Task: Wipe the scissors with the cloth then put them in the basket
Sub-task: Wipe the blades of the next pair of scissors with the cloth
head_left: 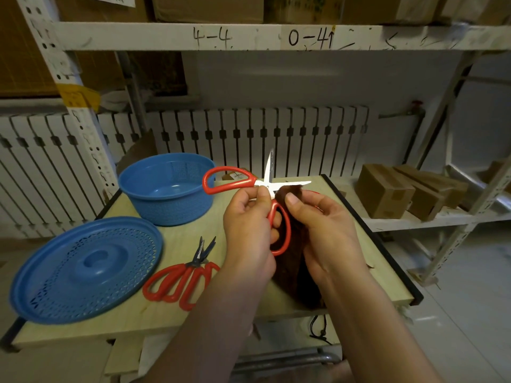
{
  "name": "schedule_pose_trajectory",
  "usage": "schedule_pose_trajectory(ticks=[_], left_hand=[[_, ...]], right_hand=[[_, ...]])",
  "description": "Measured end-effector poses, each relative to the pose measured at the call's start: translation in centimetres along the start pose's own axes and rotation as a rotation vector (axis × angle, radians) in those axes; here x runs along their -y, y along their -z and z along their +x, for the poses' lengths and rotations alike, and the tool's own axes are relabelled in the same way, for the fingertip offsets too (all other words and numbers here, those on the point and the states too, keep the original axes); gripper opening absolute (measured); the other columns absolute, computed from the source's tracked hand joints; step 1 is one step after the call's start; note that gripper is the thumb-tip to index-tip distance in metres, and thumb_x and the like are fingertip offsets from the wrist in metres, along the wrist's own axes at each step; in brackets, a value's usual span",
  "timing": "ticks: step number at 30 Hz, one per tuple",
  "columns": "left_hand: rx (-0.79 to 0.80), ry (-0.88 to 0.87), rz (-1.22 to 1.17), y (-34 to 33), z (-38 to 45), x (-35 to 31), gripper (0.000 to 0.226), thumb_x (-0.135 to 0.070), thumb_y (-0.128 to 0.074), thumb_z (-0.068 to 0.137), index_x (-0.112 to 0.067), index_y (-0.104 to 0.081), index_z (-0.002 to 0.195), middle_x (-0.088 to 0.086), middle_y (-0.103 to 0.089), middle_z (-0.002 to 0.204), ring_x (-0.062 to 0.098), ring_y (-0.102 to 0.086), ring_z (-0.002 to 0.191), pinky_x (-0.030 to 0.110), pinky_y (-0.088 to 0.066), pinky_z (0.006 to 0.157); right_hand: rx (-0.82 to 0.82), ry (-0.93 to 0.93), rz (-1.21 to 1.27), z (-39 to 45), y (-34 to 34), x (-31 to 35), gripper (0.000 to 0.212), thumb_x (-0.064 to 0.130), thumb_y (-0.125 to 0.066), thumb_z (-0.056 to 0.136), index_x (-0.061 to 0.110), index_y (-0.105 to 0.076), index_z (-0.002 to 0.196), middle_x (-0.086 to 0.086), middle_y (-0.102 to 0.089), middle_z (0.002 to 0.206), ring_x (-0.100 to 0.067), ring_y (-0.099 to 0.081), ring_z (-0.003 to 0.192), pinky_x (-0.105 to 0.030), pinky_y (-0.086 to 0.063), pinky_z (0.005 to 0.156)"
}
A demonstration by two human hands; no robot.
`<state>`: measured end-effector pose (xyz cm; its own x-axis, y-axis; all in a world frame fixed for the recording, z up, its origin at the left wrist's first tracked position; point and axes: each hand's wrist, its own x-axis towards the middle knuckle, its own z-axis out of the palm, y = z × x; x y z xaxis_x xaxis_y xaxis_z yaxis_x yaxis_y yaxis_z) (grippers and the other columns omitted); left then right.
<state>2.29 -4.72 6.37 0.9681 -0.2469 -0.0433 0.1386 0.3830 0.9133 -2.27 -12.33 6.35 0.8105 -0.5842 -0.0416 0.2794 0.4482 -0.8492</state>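
Note:
My left hand (247, 225) grips a pair of red-handled scissors (235, 181) at the pivot, blades spread wide apart above the table. My right hand (323, 230) pinches a dark brown cloth (293, 261) against one blade, the cloth hanging down between my hands. The empty blue basket (166, 189) stands at the back left of the table. Two more red-handled scissors (179, 280) lie on the table in front of it, left of my left arm.
A blue perforated lid (85, 269) lies at the table's front left. The wooden table (171, 316) has a dark edge. Metal shelving surrounds it, with cardboard boxes (387, 192) on the right shelf and a white radiator (249, 134) behind.

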Motion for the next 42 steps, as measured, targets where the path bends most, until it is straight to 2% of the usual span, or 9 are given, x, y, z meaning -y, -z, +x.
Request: schedule_pose_trajectory(ticks=[6,12,15,20,24,27,31,37,42], left_hand=[[-0.004,-0.069,0.052,-0.2,0.3,-0.6,0.014,-0.023,-0.051,0.099,-0.015,-0.061,0.096,0.002,-0.049,0.060,0.010,-0.040,0.049,0.019,-0.030,0.041],[-0.011,-0.078,0.080,-0.4,0.7,-1.1,0.012,-0.022,-0.052,0.098,-0.016,-0.063,0.098,-0.001,-0.051,0.059,0.009,-0.044,0.051,0.020,-0.033,0.044],[0.000,-0.073,0.095,-0.4,0.9,-1.3,0.013,-0.022,-0.053,0.098,-0.015,-0.063,0.100,-0.001,-0.051,0.059,0.009,-0.044,0.050,0.020,-0.034,0.044],[0.020,-0.069,0.112,-0.9,1.2,-1.6,0.014,-0.023,-0.053,0.098,-0.014,-0.064,0.101,0.000,-0.051,0.060,0.009,-0.044,0.050,0.019,-0.034,0.043],[0.028,-0.089,0.113,-1.4,1.3,-1.9,0.014,-0.023,-0.052,0.098,-0.015,-0.063,0.101,0.001,-0.051,0.065,0.009,-0.045,0.052,0.020,-0.034,0.045],[0.021,-0.106,0.104,-1.3,1.4,-2.2,0.014,-0.022,-0.052,0.098,-0.013,-0.062,0.102,0.002,-0.050,0.066,0.009,-0.045,0.053,0.019,-0.033,0.044],[0.022,-0.108,0.113,-1.0,1.4,-2.1,0.015,-0.022,-0.052,0.098,-0.011,-0.062,0.104,0.004,-0.049,0.066,0.009,-0.044,0.052,0.020,-0.032,0.044],[0.013,-0.096,0.110,-0.6,1.4,-2.0,0.015,-0.022,-0.053,0.098,-0.012,-0.062,0.104,0.003,-0.051,0.067,0.009,-0.045,0.053,0.019,-0.033,0.044],[0.014,-0.098,0.110,-0.8,1.5,-2.3,0.016,-0.022,-0.053,0.098,-0.012,-0.062,0.105,0.003,-0.050,0.069,0.007,-0.045,0.051,0.017,-0.034,0.042]], right_hand=[[-0.170,0.210,-0.468,0.1,1.5,-0.5,0.009,0.017,-0.070,0.085,0.018,-0.065,0.092,-0.001,-0.069,0.088,-0.018,-0.068,0.084,-0.037,-0.059,0.077],[-0.126,0.385,-1.033,0.8,2.5,0.5,0.005,0.028,-0.069,0.086,0.029,-0.066,0.089,0.011,-0.059,0.076,-0.004,-0.055,0.075,-0.017,-0.043,0.066],[-0.165,0.413,-1.281,1.2,2.7,1.7,0.014,0.041,-0.062,0.090,0.031,-0.070,0.096,0.017,-0.056,0.076,-0.006,-0.055,0.081,-0.028,-0.049,0.072],[-0.145,0.419,-1.109,1.9,2.9,3.9,0.016,0.038,-0.061,0.091,0.025,-0.070,0.088,0.007,-0.062,0.075,-0.013,-0.059,0.078,-0.036,-0.052,0.073],[-0.140,0.447,-0.938,1.7,2.5,4.5,0.015,0.034,-0.059,0.093,0.023,-0.066,0.087,0.001,-0.059,0.063,-0.013,-0.057,0.062,-0.028,-0.048,0.061],[-0.073,0.306,-0.794,1.4,2.6,4.5,0.016,0.028,-0.056,0.095,0.018,-0.063,0.086,0.002,-0.058,0.057,-0.012,-0.056,0.051,-0.024,-0.047,0.053],[0.081,0.033,-0.524,1.2,2.5,4.4,0.017,0.021,-0.051,0.099,0.007,-0.060,0.100,-0.002,-0.064,0.063,-0.016,-0.060,0.057,-0.023,-0.049,0.050],[0.071,0.098,-0.745,1.5,2.3,5.0,0.012,0.021,-0.060,0.092,0.010,-0.063,0.089,-0.011,-0.069,0.095,-0.020,-0.069,0.085,-0.029,-0.058,0.067],[0.184,0.057,-0.436,1.1,1.9,5.8,0.011,0.007,-0.063,0.088,0.001,-0.060,0.078,-0.016,-0.072,0.093,-0.017,-0.068,0.068,-0.020,-0.054,0.055]])
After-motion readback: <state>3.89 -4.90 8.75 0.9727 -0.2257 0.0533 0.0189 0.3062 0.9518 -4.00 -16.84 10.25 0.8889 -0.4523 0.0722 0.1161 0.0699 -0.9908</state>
